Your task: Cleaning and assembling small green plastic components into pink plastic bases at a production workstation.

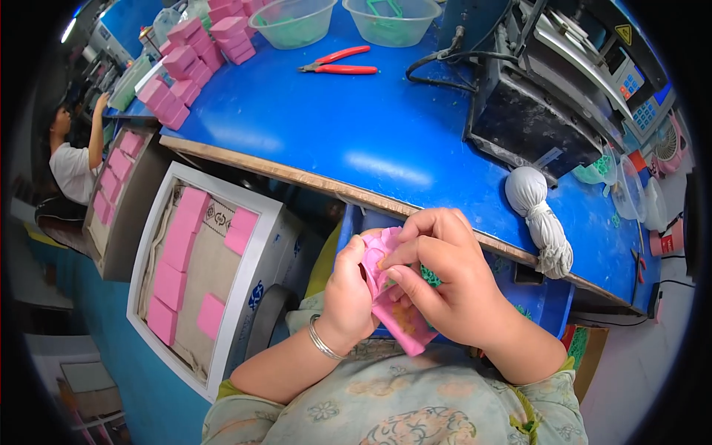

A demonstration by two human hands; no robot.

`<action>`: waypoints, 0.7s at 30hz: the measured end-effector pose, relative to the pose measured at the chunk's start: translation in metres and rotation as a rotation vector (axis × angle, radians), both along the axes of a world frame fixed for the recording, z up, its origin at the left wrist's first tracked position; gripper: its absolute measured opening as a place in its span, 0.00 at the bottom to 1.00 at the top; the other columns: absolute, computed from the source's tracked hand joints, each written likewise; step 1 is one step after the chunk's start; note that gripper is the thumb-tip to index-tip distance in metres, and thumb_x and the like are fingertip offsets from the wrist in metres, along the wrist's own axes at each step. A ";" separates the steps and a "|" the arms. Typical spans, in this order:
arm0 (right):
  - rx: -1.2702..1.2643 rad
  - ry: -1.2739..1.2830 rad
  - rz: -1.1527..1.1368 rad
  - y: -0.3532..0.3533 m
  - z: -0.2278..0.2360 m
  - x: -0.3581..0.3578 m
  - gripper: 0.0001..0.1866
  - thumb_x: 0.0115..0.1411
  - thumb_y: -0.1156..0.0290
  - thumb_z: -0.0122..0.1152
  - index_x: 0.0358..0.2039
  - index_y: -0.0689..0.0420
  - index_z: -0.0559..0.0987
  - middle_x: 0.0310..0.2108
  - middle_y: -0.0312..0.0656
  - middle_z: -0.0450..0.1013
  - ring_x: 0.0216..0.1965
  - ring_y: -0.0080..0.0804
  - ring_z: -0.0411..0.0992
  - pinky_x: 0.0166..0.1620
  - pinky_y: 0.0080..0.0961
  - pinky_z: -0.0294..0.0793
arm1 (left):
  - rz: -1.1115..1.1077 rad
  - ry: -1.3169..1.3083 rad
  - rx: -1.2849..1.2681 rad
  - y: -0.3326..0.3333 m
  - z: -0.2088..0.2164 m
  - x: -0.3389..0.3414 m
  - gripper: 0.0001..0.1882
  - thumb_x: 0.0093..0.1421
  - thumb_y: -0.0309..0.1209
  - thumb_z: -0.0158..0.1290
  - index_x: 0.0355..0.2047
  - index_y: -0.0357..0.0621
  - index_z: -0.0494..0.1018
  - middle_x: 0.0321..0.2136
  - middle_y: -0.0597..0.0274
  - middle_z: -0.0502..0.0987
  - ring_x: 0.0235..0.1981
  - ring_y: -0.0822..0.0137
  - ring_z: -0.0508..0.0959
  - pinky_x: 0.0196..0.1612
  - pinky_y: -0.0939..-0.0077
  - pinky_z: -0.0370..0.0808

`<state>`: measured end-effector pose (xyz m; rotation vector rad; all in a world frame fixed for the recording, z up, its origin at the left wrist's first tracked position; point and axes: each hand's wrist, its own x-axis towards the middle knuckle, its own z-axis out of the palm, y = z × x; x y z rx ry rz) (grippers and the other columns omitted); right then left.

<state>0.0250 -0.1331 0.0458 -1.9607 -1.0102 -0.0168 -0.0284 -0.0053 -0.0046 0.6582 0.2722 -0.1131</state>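
My left hand (348, 285) grips an opened pink block (415, 343), which looks like a soft rubber mould with shaped hollows and a yellowish patch inside. Over it, my right hand (460, 285) has its thumb and fingertips pinched together at the block's upper half. Whatever lies between those fingertips is too small to make out. Both hands are above a blue tray (550, 315) in front of my lap, where green lattice-like pieces (430, 276) show beside my right fingers.
Red-handled cutters (341, 63) lie on the blue table (311, 119). Clear bowls (293, 26) and pink block stacks (185, 70) stand farther back. A black machine (534, 111) and a tied cloth bundle (535, 215) are right. Left, a white-rimmed box (144, 259) holds pink blocks; a person (74, 163) sits beyond.
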 end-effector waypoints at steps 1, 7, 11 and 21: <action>-0.019 -0.016 0.004 0.001 0.002 0.001 0.06 0.46 0.76 0.61 0.26 0.58 0.75 0.34 0.43 0.66 0.37 0.40 0.63 0.41 0.30 0.64 | -0.018 -0.008 -0.016 0.000 -0.001 -0.001 0.24 0.65 0.46 0.26 0.43 0.39 0.64 0.31 0.60 0.71 0.31 0.72 0.72 0.34 0.80 0.70; 0.029 0.005 0.015 0.001 0.007 0.001 0.06 0.46 0.76 0.62 0.25 0.58 0.73 0.33 0.42 0.66 0.36 0.39 0.64 0.41 0.29 0.62 | -0.015 0.021 0.173 0.003 -0.009 -0.001 0.20 0.66 0.42 0.33 0.42 0.39 0.66 0.29 0.63 0.71 0.27 0.74 0.70 0.30 0.79 0.69; 0.004 -0.044 -0.052 -0.006 0.005 0.000 0.07 0.45 0.75 0.62 0.24 0.59 0.73 0.33 0.43 0.66 0.35 0.40 0.64 0.40 0.31 0.64 | -0.133 0.028 -0.140 0.011 -0.014 0.003 0.30 0.63 0.54 0.30 0.47 0.39 0.63 0.38 0.60 0.71 0.38 0.71 0.72 0.41 0.75 0.71; -0.088 -0.164 -0.058 -0.007 0.008 -0.008 0.10 0.39 0.77 0.64 0.26 0.57 0.75 0.33 0.41 0.66 0.35 0.39 0.64 0.38 0.30 0.62 | -0.285 -0.201 0.246 0.013 -0.007 -0.001 0.42 0.40 0.25 0.66 0.52 0.42 0.52 0.41 0.58 0.68 0.43 0.70 0.70 0.46 0.72 0.70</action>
